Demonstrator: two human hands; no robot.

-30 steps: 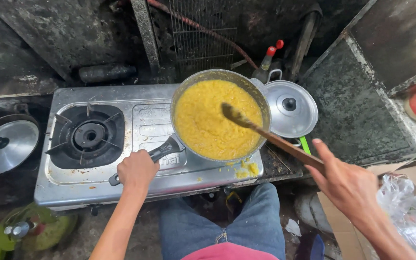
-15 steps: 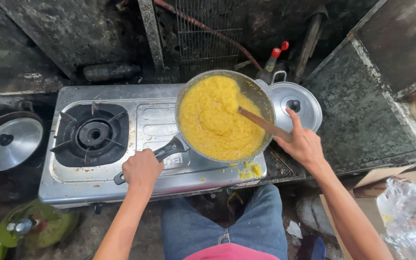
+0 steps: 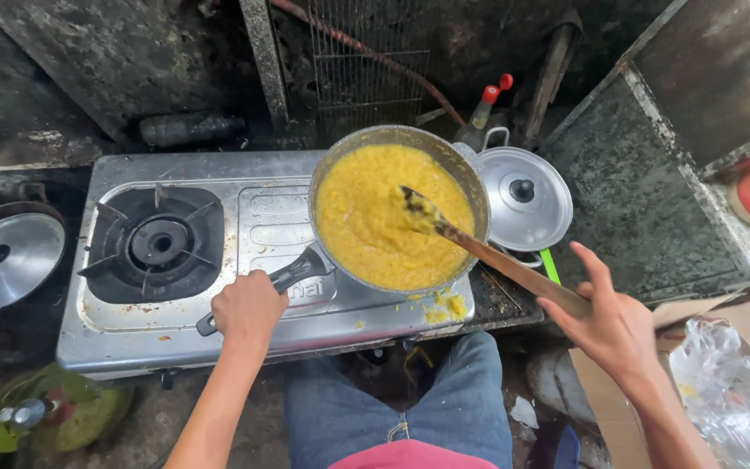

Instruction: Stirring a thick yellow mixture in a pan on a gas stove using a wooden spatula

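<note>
On the right burner of a two-burner steel stove [image 3: 245,326], at 12 o'clock from the person's knees: a round metal pan [image 3: 399,208] filled nearly to the rim with thick yellow mash [image 3: 366,217]. Left hand [image 3: 247,306] at 7 o'clock of the pan, fingers wrapped tight around the black pan handle [image 3: 292,274]. Right hand [image 3: 611,326] at 4 o'clock, fingers partly spread, pinching the far end of a long wooden spatula [image 3: 488,256] whose blade rests in the mash near centre. Likely heavy when full and hot at the rim, so best held by the black handle only; mash looks dense and sticky, probably dragging on the blade. Spatula stiff, light, safest gripped well back from the pan. Yellow spill [image 3: 444,306] on the stove edge at 5 o'clock. Lidded pot [image 3: 523,198] just beside the pan at 3 o'clock, loose lid [image 3: 3,256] well apart at 9 o'clock, empty left burner [image 3: 156,243] between.
</note>
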